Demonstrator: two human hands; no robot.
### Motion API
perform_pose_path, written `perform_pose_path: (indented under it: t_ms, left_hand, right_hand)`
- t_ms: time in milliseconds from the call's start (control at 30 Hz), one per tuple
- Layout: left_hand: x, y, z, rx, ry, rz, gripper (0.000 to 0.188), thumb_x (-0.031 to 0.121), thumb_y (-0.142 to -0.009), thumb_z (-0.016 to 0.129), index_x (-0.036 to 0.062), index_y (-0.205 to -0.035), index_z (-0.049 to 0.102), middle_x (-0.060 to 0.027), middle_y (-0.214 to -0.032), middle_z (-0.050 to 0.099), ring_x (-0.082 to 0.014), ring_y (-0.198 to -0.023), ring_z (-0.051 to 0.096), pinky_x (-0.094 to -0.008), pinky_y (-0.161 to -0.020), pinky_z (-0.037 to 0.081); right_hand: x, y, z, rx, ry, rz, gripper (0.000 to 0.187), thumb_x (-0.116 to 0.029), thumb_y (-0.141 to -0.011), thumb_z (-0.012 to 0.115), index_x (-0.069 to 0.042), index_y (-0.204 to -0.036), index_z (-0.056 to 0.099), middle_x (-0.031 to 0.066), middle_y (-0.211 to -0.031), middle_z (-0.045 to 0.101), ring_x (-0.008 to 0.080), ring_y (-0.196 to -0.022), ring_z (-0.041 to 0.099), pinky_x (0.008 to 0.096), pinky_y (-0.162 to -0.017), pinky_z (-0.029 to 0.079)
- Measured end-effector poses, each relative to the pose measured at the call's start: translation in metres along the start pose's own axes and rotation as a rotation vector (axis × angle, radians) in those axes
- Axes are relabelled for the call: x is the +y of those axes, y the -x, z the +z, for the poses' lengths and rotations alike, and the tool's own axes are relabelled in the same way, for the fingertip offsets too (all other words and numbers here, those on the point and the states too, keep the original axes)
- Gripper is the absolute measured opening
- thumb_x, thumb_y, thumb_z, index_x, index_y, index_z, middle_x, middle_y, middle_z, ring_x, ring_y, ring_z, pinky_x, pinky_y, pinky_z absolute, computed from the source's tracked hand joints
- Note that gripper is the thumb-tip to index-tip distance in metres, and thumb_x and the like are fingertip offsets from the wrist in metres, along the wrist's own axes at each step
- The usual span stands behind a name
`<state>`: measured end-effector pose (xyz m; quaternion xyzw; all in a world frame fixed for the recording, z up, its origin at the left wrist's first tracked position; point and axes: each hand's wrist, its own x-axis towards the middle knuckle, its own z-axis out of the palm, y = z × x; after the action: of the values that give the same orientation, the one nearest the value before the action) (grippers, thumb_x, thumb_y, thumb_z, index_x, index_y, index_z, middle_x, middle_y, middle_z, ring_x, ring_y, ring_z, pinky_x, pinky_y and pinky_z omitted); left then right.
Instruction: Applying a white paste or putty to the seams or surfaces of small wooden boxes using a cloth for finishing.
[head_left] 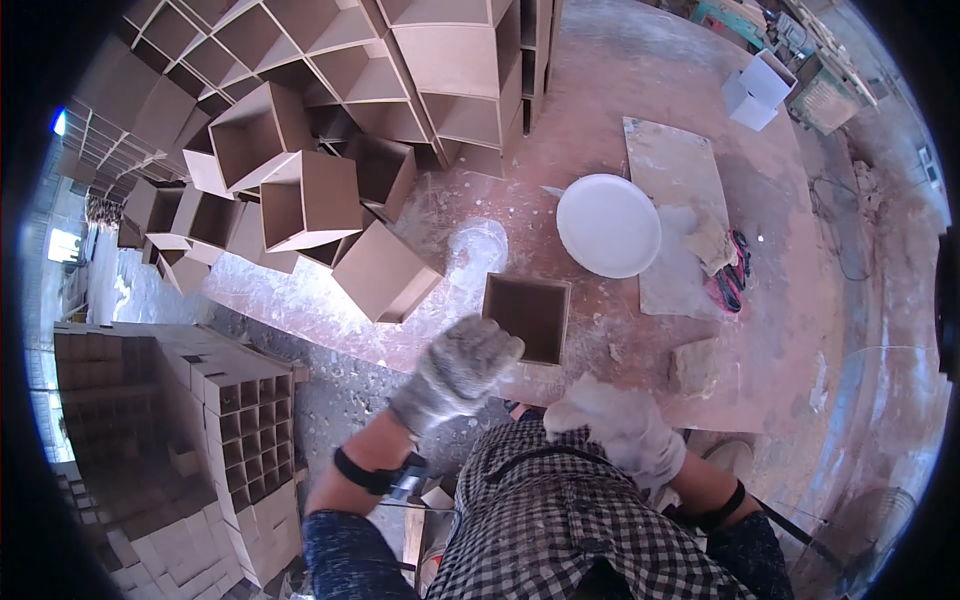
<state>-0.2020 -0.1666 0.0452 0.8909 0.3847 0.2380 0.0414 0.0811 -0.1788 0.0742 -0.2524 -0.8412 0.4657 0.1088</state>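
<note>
An open-topped brown board box [527,318] stands on the worn reddish table in front of me. My left hand [458,368], in a grey-white work glove, is closed with its fingers curled. It overlaps the box's near left corner, and I cannot tell whether it grips the wall or just touches it. Nearer my body, beyond the table's front edge, my right hand [622,428] hovers over my checked apron [560,510]. It wears a pale glove too, and its fingers are too blurred to make out. A white round dish [608,226] lies past the box.
Several brown boxes [312,200] are heaped at the left of the table [590,390], before tall stacked compartment units [450,60]. Right of the dish lies a dusty board [680,170] with a pink-and-black item [735,272]. A small block [694,368] sits near the front edge.
</note>
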Motion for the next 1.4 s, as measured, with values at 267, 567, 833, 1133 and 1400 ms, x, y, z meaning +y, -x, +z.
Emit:
perform_pose_path:
  t_ms: [267, 567, 833, 1133, 1400]
  left_hand:
    - [-0.078, -0.026, -0.009, -0.356, -0.393, 0.308, 0.040, 0.021, -0.079, 0.061, 0.0156, -0.119, 0.060, -0.0067, -0.138, 0.051, -0.0277, -0.134, 0.043, -0.0474, -0.112, 0.033]
    - [-0.089, -0.016, 0.010, -0.279, -0.269, 0.335, 0.032, 0.022, -0.076, 0.064, 0.0127, -0.107, 0.064, -0.0070, -0.126, 0.058, -0.0278, -0.133, 0.043, -0.0421, -0.109, 0.038]
    - [-0.088, -0.019, 0.016, -0.294, -0.170, 0.295, 0.033, 0.016, -0.075, 0.067, 0.0102, -0.107, 0.065, -0.0096, -0.125, 0.058, -0.0331, -0.132, 0.044, -0.0413, -0.107, 0.041]
    - [-0.060, -0.014, 0.005, -0.235, -0.302, 0.265, 0.026, 0.020, -0.068, 0.069, 0.0110, -0.092, 0.064, -0.0076, -0.108, 0.062, -0.0324, -0.127, 0.049, -0.0495, -0.107, 0.039]
    - [0.026, 0.012, 0.048, 0.093, -0.194, -0.009, 0.032, 0.025, -0.070, 0.069, 0.0059, -0.094, 0.062, -0.0113, -0.095, 0.066, -0.0356, -0.102, 0.062, -0.0522, -0.104, 0.040]
  right_hand:
    - [0.054, -0.097, -0.038, 0.536, 0.374, -0.316, 0.027, -0.010, -0.082, 0.062, -0.006, -0.108, 0.062, 0.0135, -0.116, 0.061, 0.0315, -0.113, 0.058, 0.0425, -0.103, 0.042]
    - [0.051, -0.049, 0.017, 0.313, 0.525, -0.347, 0.035, -0.021, -0.076, 0.062, -0.003, -0.106, 0.062, 0.0101, -0.114, 0.061, 0.0299, -0.116, 0.054, 0.0444, -0.108, 0.037]
    - [0.098, -0.088, -0.034, 0.206, 0.917, -0.300, 0.044, -0.024, -0.080, 0.060, -0.006, -0.121, 0.058, 0.0106, -0.131, 0.054, 0.0312, -0.131, 0.044, 0.0447, -0.109, 0.038]
    - [0.028, 0.000, 0.029, 0.306, -0.434, 0.029, 0.034, -0.017, -0.092, 0.056, -0.001, -0.122, 0.056, 0.0134, -0.120, 0.060, 0.0332, -0.114, 0.057, 0.0392, -0.099, 0.045]
    - [0.005, -0.019, -0.020, 0.796, 0.205, 0.054, 0.033, -0.008, -0.097, 0.044, 0.003, -0.126, 0.056, 0.0137, -0.125, 0.061, 0.0267, -0.118, 0.057, 0.0344, -0.103, 0.041]
